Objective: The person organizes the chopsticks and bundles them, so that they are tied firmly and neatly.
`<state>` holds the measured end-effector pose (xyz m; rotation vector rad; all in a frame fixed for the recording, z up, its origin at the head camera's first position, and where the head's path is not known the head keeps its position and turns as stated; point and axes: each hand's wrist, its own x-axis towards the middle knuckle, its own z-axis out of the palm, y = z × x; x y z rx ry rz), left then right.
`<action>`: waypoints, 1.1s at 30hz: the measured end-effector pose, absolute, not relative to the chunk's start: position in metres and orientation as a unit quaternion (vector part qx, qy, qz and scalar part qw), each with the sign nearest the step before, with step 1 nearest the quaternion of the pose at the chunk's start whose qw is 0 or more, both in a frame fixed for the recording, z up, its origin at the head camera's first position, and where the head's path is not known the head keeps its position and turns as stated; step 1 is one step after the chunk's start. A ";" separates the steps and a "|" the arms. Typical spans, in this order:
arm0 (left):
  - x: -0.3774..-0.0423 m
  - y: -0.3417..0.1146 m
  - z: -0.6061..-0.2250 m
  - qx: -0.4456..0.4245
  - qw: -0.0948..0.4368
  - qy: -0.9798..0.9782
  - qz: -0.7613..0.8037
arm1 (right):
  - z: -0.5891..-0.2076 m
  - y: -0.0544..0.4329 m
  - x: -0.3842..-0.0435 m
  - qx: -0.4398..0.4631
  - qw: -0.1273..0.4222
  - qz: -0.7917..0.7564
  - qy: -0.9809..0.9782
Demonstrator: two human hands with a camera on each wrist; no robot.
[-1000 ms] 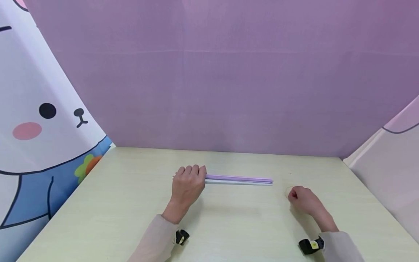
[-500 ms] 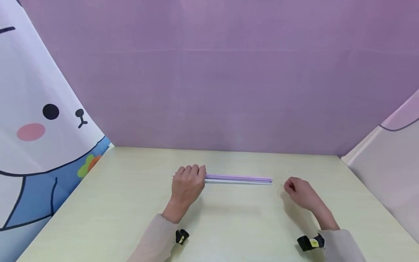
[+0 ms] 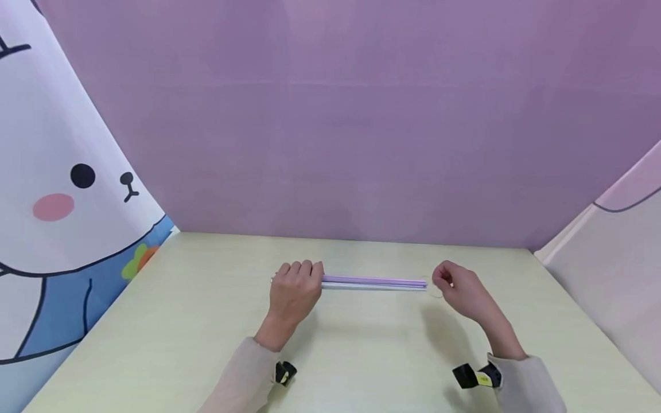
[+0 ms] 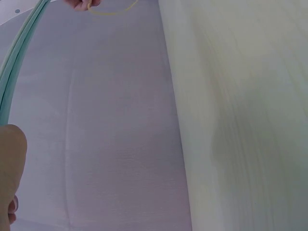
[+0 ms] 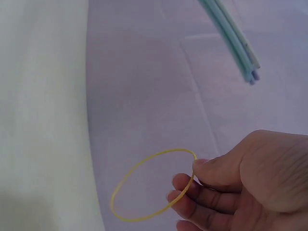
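Note:
A bundle of thin purple and pale blue-green sticks (image 3: 374,282) is held level above the table; whether they are straws or chopsticks I cannot tell. My left hand (image 3: 296,291) grips its left end, with the knuckles up. In the left wrist view the sticks (image 4: 17,55) rise from beside my thumb. A yellow rubber band (image 5: 134,221) hangs as a wide loop from my right hand (image 5: 269,183), pinched between thumb and fingers. From the head view, my right hand (image 3: 462,289) is just right of the bundle's free end, and the band is by the stick tips.
The pale wooden table (image 3: 361,367) spreads beneath both hands. Behind it stands a purple cloth backdrop (image 3: 361,126). A cartoon-printed panel (image 3: 46,137) borders the left, and a whitish panel (image 3: 619,269) the right. Black cameras (image 3: 477,376) are strapped on both wrists.
My right hand has moved left and away from me, bringing the rubber band up to the sticks' free end. My left hand and the bundle have stayed nearly still.

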<state>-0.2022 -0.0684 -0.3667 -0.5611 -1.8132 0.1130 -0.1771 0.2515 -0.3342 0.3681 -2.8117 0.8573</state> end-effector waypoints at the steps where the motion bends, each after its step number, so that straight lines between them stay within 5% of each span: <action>1: -0.202 -0.068 -0.368 -0.240 0.580 -0.777 0.048 | -0.333 0.250 -0.177 0.125 0.091 0.292 -0.944; 33: -0.204 -0.067 -0.369 -0.246 0.562 -0.788 0.056 | -0.307 0.201 -0.144 0.238 0.222 0.348 -0.879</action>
